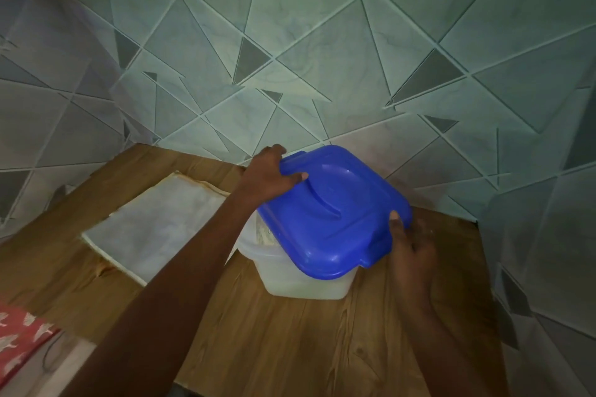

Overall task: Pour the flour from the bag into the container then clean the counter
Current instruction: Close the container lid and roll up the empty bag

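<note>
**Lid half on, or half off, the container**

I start with the wooden counter (290, 342), which runs into a corner of patterned wall tiles (322, 42). On it, to the left, a flat pale bag (154, 229) lies on its side; it looks slack and flattened, though I cannot tell whether any flour is left in it. Just right of the bag stands the clear plastic container (303, 284), with something pale and grainy showing at its open left edge. I take that for flour, but the light is poor.

Over the container sits the blue lid (332, 213), tilted, its left side raised clear of the rim and its right and near side low. My left hand (271, 177) grips the lid's far left corner, fingers (274, 151) curled over the edge and thumb on top. My right hand (412, 248) holds the near right corner, thumb pressed on the lid, the other fingers beneath it.

I judge the step in hand to be the lid itself, either coming off before the pour or going on after it; one frame cannot tell me which. If closing, the next move calls for squaring the lid to the rim and pressing the corners down evenly. Then the counter needs wiping.

A red patterned cloth (19, 345) lies at the lower left edge.
</note>
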A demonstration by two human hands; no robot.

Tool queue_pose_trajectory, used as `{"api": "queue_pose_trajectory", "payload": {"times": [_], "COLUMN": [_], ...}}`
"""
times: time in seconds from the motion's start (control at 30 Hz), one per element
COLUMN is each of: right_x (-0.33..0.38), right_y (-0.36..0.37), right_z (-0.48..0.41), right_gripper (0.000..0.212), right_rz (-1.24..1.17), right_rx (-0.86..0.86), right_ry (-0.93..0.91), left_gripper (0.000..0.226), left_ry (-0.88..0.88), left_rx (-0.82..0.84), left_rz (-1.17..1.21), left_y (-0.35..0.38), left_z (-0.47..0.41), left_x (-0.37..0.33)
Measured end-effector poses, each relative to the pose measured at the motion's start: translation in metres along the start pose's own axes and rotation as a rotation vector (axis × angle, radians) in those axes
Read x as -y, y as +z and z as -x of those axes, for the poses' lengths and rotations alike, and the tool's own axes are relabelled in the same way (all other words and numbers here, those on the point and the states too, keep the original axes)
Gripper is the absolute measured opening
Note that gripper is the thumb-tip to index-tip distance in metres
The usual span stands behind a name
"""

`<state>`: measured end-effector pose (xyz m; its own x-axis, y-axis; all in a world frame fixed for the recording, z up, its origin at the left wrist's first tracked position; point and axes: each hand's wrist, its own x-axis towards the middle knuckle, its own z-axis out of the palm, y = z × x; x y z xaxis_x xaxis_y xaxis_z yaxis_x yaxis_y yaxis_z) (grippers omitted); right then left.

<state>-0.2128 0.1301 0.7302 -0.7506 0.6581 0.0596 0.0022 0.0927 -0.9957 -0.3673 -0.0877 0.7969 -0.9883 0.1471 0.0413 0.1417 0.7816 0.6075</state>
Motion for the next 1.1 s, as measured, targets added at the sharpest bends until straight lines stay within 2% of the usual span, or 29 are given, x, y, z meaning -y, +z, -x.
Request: {"api": "queue_pose_trajectory", "payload": {"times": [0.03,0.1,0.17,0.23,0.33,0.47,0.57,0.63,0.7,0.8,0.83,0.97,1.1], "right_x": [0.000,-0.006,-0.010,-0.005,0.002,0.012,0.024,0.035,0.040,0.038,0.036,0.037,0.036], "right_y": [-0.003,-0.007,-0.008,-0.007,-0.003,0.009,0.027,0.041,0.058,0.073,0.075,0.071,0.066], "right_z": [0.010,0.023,0.023,0.018,0.006,-0.025,-0.049,-0.061,-0.071,-0.078,-0.079,-0.075,-0.074], "right_gripper": [0.010,0.022,0.019,0.013,0.016,0.023,0.021,0.023,0.037,0.076,0.080,0.064,0.063], "right_rz": [-0.021,-0.046,-0.068,-0.064,-0.041,0.098,0.201,0.288,0.364,0.519,0.569,0.667,0.692], "right_rx": [0.015,0.043,0.045,0.028,0.011,0.082,0.162,0.198,0.246,0.282,0.288,0.281,0.279], "right_ry": [0.021,0.073,0.096,0.073,-0.024,-0.066,-0.079,-0.086,-0.085,-0.058,-0.040,-0.010,0.039], "left_gripper": [0.081,0.083,0.084,0.087,0.091,0.082,0.098,0.098,0.091,0.086,0.085,0.089,0.086], "left_ry": [-0.020,-0.090,-0.150,-0.178,-0.198,-0.249,-0.312,-0.357,-0.389,-0.417,-0.423,-0.451,-0.445], "left_rx": [-0.009,0.003,0.038,0.027,-0.062,-0.166,-0.184,-0.198,-0.200,-0.169,-0.158,-0.135,-0.154], "left_rz": [0.002,0.037,0.075,0.121,0.217,0.254,0.164,0.136,0.109,0.092,0.078,-0.021,-0.038], "left_y": [0.000,-0.002,-0.002,-0.004,-0.013,-0.021,-0.018,-0.016,-0.013,-0.008,-0.007,-0.004,-0.001], "left_z": [-0.002,-0.004,-0.004,-0.003,0.006,0.031,0.053,0.063,0.070,0.076,0.077,0.077,0.075], "left_x": [0.000,0.002,0.003,0.003,-0.001,0.010,0.026,0.032,0.035,0.038,0.038,0.036,0.030]}}
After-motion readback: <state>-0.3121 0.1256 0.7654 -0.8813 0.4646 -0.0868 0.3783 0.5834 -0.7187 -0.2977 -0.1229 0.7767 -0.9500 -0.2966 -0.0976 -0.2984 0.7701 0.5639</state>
